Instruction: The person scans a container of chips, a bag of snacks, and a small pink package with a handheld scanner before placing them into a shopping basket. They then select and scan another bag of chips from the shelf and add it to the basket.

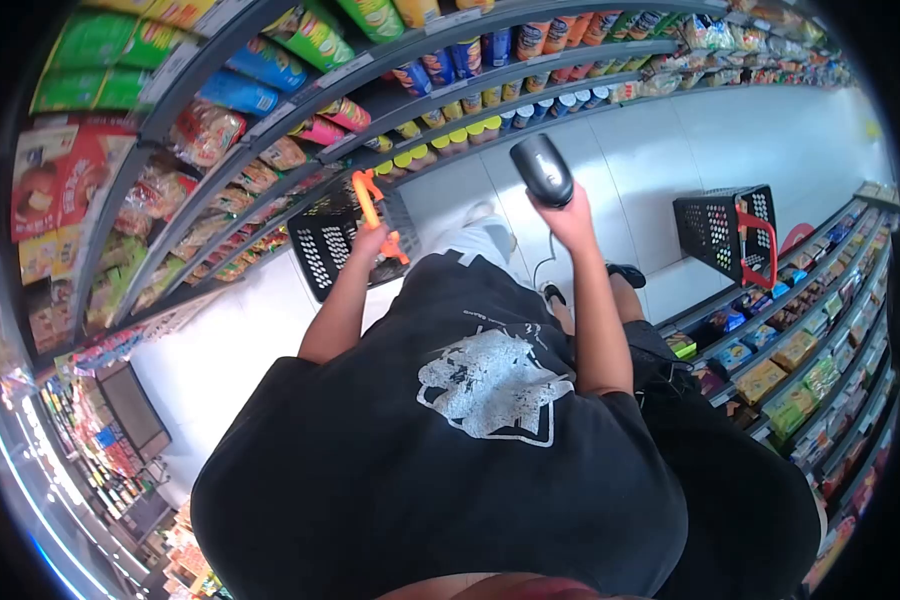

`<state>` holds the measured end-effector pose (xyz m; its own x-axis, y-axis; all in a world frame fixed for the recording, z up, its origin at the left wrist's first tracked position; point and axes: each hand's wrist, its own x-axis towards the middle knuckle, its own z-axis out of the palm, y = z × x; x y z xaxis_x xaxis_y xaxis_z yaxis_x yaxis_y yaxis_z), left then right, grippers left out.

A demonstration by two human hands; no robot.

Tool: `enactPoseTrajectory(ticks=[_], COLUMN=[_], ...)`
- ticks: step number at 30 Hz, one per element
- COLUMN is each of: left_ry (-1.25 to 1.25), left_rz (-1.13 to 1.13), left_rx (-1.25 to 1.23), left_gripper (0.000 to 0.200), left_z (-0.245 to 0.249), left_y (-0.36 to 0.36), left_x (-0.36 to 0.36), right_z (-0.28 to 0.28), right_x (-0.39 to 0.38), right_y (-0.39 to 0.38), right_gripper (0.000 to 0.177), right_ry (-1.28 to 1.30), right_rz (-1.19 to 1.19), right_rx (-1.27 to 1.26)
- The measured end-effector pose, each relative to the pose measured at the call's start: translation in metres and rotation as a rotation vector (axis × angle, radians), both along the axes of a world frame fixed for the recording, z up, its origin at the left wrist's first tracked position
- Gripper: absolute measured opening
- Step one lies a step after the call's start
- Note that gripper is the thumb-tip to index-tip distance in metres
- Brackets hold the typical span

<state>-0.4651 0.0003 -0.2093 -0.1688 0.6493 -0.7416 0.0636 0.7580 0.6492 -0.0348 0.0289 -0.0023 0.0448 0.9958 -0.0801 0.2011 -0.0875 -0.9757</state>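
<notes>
Black basket (320,250) gripped, left hand (372,238) | right hand (570,215) clasps scanner (542,168) | second basket (715,230) aside

torso wore a black short-sleeved T-shirt (370,480) | chest carried a cracked white graphic print (490,385) under small white lettering | legs were in black shorts (750,490) | feet had dark shoes (628,272) | forearms were uncovered

aisle floor (670,130) lies open between packed shelves (270,150), a black basket (715,230) seemingly blocking its right edge.

black basket (320,245) | orange handle (368,200) raised | beside shelves (270,120) || dark grey scanner (542,168) | rounded head up | above white floor (670,150)
</notes>
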Motion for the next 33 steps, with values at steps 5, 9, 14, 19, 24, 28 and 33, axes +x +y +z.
enactPoseTrajectory(ticks=[5,9,14,19,24,28,33], left_ry=[-0.093,-0.18,-0.173,-0.145,-0.236,-0.219,-0.261], left_rz=[-0.048,-0.175,-0.228,-0.196,-0.174,-0.132,-0.044], left_rx=[-0.033,-0.014,0.018,0.1,0.081,0.021,-0.148], left_gripper=[0.012,0.017,0.017,0.018,0.023,0.023,0.024], left_z=[0.039,0.043,0.015,-0.017,-0.035,-0.025,-0.019], left_y=[0.033,0.058,0.074,0.082,0.101,0.117,0.141], left_x=[0.086,0.133,0.179,0.202,0.224,0.246,0.27], right_z=[0.002,-0.004,0.019,0.017,0.036,0.052,0.06], right_x=[0.059,0.085,0.108,0.133,0.175,0.208,0.238], right_y=[0.024,0.035,0.074,0.126,0.185,0.224,0.252], right_gripper=[0.034,0.035,0.038,0.046,0.053,0.058,0.056], right_ry=[0.136,0.227,0.084,0.236,0.215,0.159,0.121], right_rz=[-0.094,-0.111,-0.026,0.205,0.301,0.242,0.108], right_rx=[-0.003,-0.104,-0.214,-0.139,-0.114,-0.121,-0.138])
